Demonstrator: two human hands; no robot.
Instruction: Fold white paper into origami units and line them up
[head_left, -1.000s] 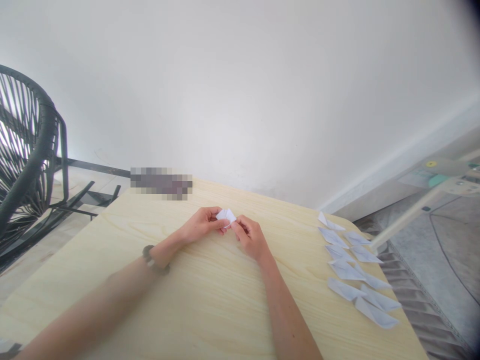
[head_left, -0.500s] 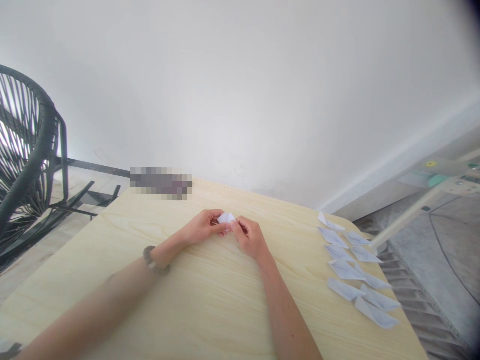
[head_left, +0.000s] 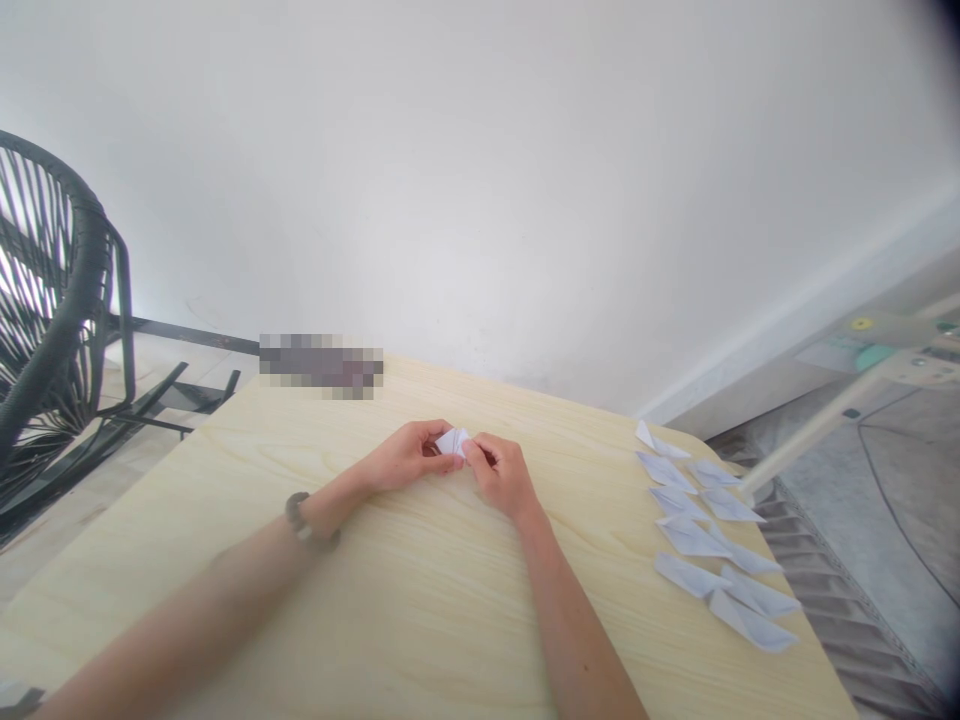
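A small piece of folded white paper [head_left: 451, 441] is held between my two hands above the middle of the table [head_left: 360, 600]. My left hand [head_left: 409, 455] pinches its left side, with the thumb along the lower edge and the fingers behind. On the right side, the thumb and fingertips of my right hand [head_left: 499, 470] close on the paper's edge. Part of the paper is covered by my fingers. Several folded white paper pieces [head_left: 690, 537], pointed at the ends, lie grouped along the right side of the tabletop.
A black woven chair [head_left: 90, 260] stands beyond the table's left edge. A blurred-out dark object [head_left: 322, 367] is at the far left corner. Behind rises a white wall [head_left: 480, 200]. At the right, a pale metal pole [head_left: 810, 430] slants past the table edge.
The thumbs and fingertips have shifted slightly on the paper, and its visible face is turned a little. Both hands stay in the same place; the pieces at right have not moved.
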